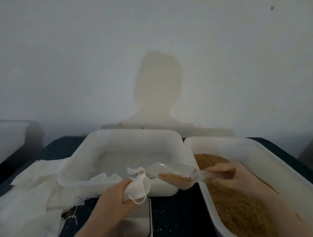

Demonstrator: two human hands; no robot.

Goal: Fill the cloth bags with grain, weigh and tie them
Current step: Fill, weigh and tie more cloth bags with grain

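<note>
My left hand (117, 193) grips a small white cloth bag (138, 185) above the scale (131, 225), with the bag's mouth turned up and to the right. My right hand (227, 177) holds the handle of a clear plastic scoop (174, 175) that carries brown grain. The scoop's tip lies right at the bag's mouth. A white tray (257, 149) on the right holds a bed of the same brown grain (238, 213).
A second white tray (132, 133) stands in the middle, with white cloth in its near corner. A heap of white cloth bags (26, 192) lies at the left on the dark table (174, 219). Loose grains are scattered on the table. A wall rises behind.
</note>
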